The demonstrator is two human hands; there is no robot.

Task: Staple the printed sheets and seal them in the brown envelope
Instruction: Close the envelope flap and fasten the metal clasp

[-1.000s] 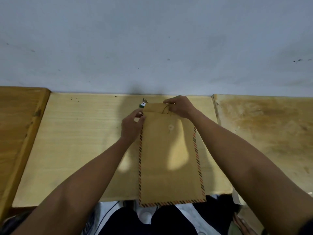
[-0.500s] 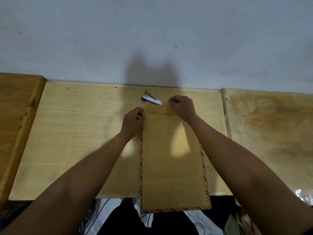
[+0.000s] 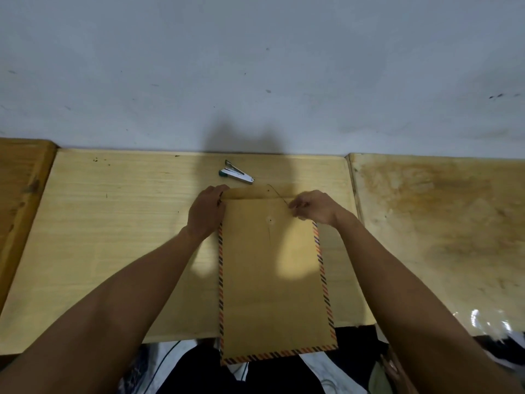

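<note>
The brown envelope lies flat on the pale wooden table, in its middle part, with its long side running from the far edge toward the near edge. Its lower end reaches over the near edge of the table and hangs above the person's lap. A border of orange and dark stripes runs along both long sides and the bottom. The flap at the far end is open and points toward the wall. A small round button sits on the body just below the fold, and a thin string goes from the flap to the right.

The left hand rests on the upper left corner of the envelope, fingers bent over the edge at the fold and holding it. The right hand is at the upper right corner, and its curled fingers pinch the end of the string.

A small stapler with a green end lies on the table just beyond the flap, near the far edge, apart from both hands. Darker wooden tables stand on each side. Behind them is a grey wall.
</note>
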